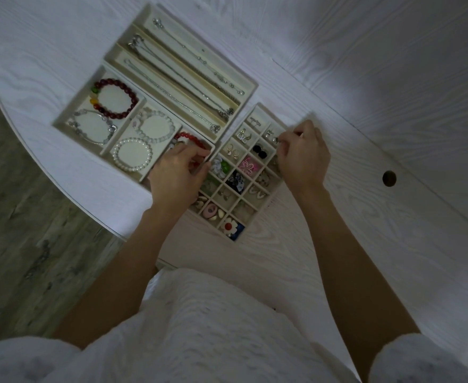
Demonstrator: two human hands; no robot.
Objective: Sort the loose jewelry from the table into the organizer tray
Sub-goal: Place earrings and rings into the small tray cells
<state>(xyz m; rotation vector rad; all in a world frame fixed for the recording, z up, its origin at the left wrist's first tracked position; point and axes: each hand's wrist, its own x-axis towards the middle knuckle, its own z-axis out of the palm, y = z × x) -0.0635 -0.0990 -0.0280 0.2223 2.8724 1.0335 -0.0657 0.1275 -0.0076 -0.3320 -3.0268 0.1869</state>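
A cream grid tray holds earrings in small cells. My right hand is over its right edge, fingertips pinching something small by a cell with pearl studs; what it pinches is too small to tell. My left hand lies over the grid tray's left edge and the corner of the bracelet tray, fingers curled beside a red bead bracelet; whether it holds anything is hidden. The bracelet tray also holds a dark red bracelet and a pearl bracelet. The long tray holds silver necklaces.
The trays sit together on a white wood-grain table whose curved edge runs at the left, above grey plank flooring. A round cable hole is to the right of the trays. My white clothing fills the bottom of the view.
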